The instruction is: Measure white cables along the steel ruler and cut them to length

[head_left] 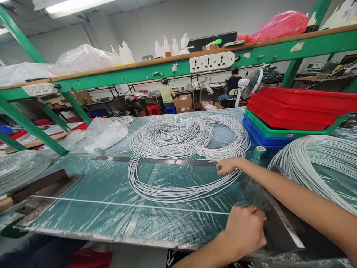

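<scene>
A single white wire [134, 205] lies stretched straight across the plastic-covered green mat [106, 182]. My left hand [245, 230] is closed on its right end, next to a flat metal blade plate [281, 229]. A large coil of white wire [186, 139] lies on the mat behind it. A long steel ruler [156, 160] crosses over the coil. My right hand [227, 165] reaches in from the right, fingers curled on coil strands at the ruler's right end.
Stacked red, green and blue trays [287, 119] stand at the right, with a green tape roll [260, 152] in front and another wire coil [315, 160] beside them. Plastic bags [103, 134] lie at the left. A metal bracket [41, 186] sits at the near left. Other people sit far behind.
</scene>
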Motion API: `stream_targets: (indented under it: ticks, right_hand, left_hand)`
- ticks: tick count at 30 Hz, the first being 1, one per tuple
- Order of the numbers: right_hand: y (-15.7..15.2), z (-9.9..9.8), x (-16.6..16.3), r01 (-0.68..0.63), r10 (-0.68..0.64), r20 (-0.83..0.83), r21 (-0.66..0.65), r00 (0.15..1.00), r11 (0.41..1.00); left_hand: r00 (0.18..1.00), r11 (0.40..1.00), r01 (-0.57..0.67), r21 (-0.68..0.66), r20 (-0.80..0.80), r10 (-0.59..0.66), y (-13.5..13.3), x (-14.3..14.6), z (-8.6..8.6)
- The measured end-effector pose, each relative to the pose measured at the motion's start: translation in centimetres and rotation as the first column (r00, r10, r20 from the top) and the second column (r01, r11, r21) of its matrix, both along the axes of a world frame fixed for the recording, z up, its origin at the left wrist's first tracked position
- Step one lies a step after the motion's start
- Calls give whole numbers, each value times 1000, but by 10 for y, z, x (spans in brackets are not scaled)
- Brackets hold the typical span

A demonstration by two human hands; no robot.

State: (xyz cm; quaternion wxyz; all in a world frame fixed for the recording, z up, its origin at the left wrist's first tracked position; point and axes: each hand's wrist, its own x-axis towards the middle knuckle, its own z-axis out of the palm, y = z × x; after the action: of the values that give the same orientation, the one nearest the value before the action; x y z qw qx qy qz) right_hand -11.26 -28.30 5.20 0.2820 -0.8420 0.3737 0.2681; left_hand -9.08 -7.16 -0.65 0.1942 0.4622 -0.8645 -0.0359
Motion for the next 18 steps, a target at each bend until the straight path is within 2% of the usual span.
stream_targets:
  ticks: [11, 18]
  right_hand:
    - [-1, -12, -3, 8, -8, -11, -6, 1000, 1000]
    - [-2, -27, -7, -7, 7, 10, 3, 1000, 1000]
  left_hand:
    - [1000, 999, 5, -50, -5, -5, 3, -2, 1]
    - [997, 997, 69, -31, 35, -68, 5, -3, -2]
